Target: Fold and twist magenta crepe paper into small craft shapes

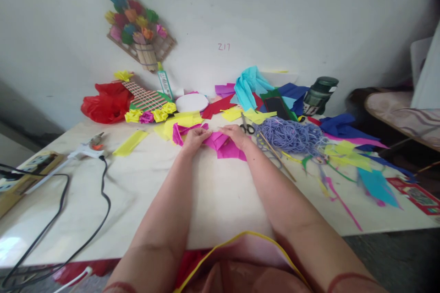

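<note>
Magenta crepe paper (228, 147) stretches between my two hands, just above the table. My left hand (196, 139) pinches its left part, where the paper is crumpled and folded. At the wider, flatter part, my right hand (236, 136) has its fingers closed on the paper. Right beside that hand lie black-handled scissors (248, 128). Behind my hands are yellow crepe paper sheets (182, 121) and a white round disc (192, 102).
A glue gun (87, 149) and power strip (27, 169) with black cables occupy the left. Tangled purple yarn (292, 135), a wooden stick (277, 156) and paper scraps cover the right. Behind stand a glue bottle (165, 83), a decorated slatted craft (144, 97) and a dark jar (320, 95).
</note>
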Demonstrator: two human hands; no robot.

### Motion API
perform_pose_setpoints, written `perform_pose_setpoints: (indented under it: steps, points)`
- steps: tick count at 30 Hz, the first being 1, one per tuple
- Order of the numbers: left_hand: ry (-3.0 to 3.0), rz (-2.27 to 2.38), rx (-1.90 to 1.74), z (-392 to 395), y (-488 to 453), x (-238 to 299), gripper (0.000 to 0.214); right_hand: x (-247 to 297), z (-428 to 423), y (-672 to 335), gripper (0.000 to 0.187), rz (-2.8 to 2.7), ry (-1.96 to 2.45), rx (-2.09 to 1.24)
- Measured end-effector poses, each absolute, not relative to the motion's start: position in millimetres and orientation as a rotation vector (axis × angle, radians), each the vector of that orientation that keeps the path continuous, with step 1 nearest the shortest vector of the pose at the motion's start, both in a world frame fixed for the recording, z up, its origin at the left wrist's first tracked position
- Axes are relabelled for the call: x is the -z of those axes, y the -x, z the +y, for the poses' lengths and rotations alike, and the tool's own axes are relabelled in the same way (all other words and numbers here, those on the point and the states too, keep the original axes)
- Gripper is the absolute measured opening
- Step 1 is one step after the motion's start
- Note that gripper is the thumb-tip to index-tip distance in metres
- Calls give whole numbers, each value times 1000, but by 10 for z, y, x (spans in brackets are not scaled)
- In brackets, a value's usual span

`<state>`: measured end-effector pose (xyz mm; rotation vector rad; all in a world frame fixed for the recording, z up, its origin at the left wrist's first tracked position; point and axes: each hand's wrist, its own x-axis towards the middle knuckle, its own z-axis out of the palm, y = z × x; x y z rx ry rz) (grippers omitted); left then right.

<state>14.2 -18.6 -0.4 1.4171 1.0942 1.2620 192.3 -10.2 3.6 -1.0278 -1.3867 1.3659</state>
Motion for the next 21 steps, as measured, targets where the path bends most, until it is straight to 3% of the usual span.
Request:
perform_pose_setpoints:
  steps: [10,21]
  points:
    - [-951,896,-1366,-166,-183,-22,35,-103,-149,-1841,27,-1444,1060,-1163]
    - [-867,785,-1394,-177,-256,-14,28,-66,-146,-1784,28,-1361,991,-1215]
